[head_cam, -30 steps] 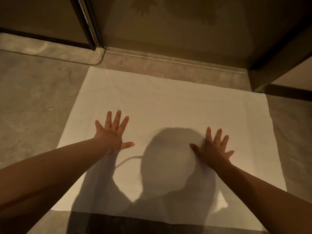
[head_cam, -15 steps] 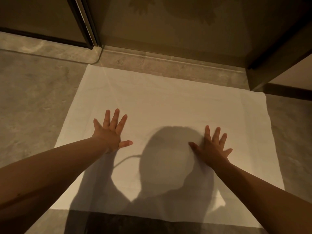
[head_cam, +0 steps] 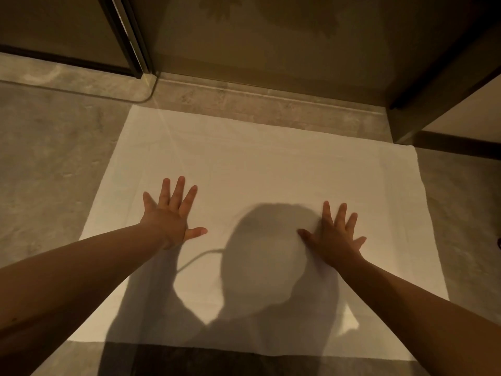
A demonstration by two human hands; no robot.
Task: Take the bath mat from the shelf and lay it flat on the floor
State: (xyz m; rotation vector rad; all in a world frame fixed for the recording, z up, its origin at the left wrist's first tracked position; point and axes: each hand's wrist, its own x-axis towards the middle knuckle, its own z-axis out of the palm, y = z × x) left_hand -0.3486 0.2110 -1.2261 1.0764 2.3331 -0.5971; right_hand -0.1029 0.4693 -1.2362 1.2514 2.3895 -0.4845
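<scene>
A white bath mat [head_cam: 271,164] lies spread out flat on the grey stone floor, its far edge close to a raised threshold. My left hand [head_cam: 169,215] rests palm down on the mat's left half with fingers spread. On the right half, my right hand [head_cam: 334,234] also presses flat, fingers apart. Neither hand holds anything. My head and arms cast a dark shadow across the near part of the mat.
A stone threshold [head_cam: 271,100] runs along the mat's far edge, with a glass shower door and its dark metal frame [head_cam: 127,42] behind it. A dark cabinet or wall corner [head_cam: 439,104] juts in at the right. Grey floor [head_cam: 48,164] surrounds the mat.
Both hands stay flat on the mat and have barely shifted; the view has drifted slightly.
</scene>
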